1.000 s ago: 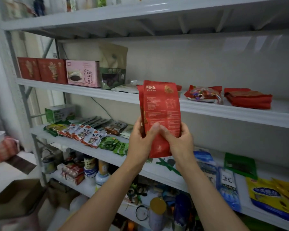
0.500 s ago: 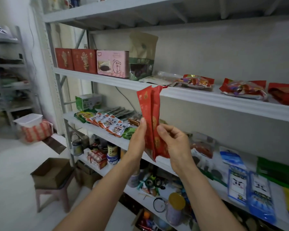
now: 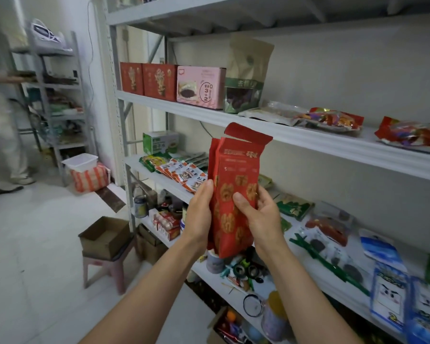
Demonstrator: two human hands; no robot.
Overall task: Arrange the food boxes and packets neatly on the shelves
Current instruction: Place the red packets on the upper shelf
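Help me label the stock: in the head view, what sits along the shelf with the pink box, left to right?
Red box → second red box → pink box → upright brown-and-green pouch → flat clear packet → red sweets bag → another red sweets bag.

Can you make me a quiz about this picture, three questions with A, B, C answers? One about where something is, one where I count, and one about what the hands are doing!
1. Where is the pink box?
A. On the floor
B. On a shelf, between the red boxes and the tall brown pouch
C. In the person's hands

2. How many red boxes stand left of it?
A. One
B. Four
C. Two

3. How is the red packet held?
A. Upright, by the left hand and the right hand
B. Lying flat on a shelf
C. By one hand only

Answers: 1 B, it stands in that row; 2 C, two red fronts show side by side; 3 A, both hands grip its sides.
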